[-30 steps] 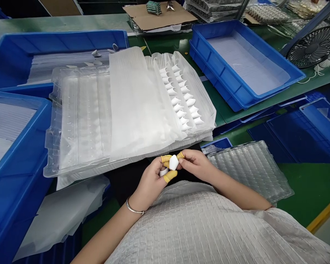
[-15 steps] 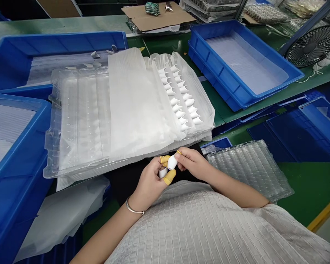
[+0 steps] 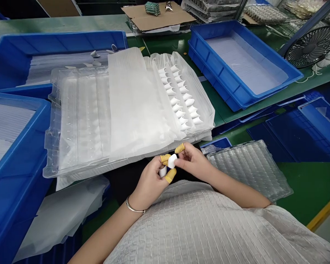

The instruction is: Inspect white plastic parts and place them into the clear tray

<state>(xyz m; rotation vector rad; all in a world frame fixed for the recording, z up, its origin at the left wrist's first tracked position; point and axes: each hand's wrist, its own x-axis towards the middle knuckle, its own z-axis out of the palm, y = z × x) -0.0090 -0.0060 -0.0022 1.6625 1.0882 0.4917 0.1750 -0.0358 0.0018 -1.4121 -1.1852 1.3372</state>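
My left hand (image 3: 155,174), with yellow finger cots on thumb and finger, pinches a small white curved piece (image 3: 172,161). A second white piece (image 3: 162,171) is tucked in its curled fingers. My right hand (image 3: 191,159) is just right of the first piece, its thumb tip touching it. The yellow-tipped index finger is raised away from the thumb; its other fingers are partly hidden. Beyond the hands lies a clear plastic tray (image 3: 52,146) with a translucent white sheet (image 3: 137,106) over its middle. Rows of white curved pieces (image 3: 178,104) stand in its right part.
Blue bins (image 3: 41,139) holding white sheets stand at left, with another blue bin (image 3: 209,69) at back right. A clear ribbed tray (image 3: 250,168) lies right of my forearm. A black fan (image 3: 313,46) stands far right. Loose translucent sheets (image 3: 63,216) hang below the tray.
My right index finger has lifted off the white piece and now points up and left, apart from the thumb. The left hand keeps its pinch almost unmoved.
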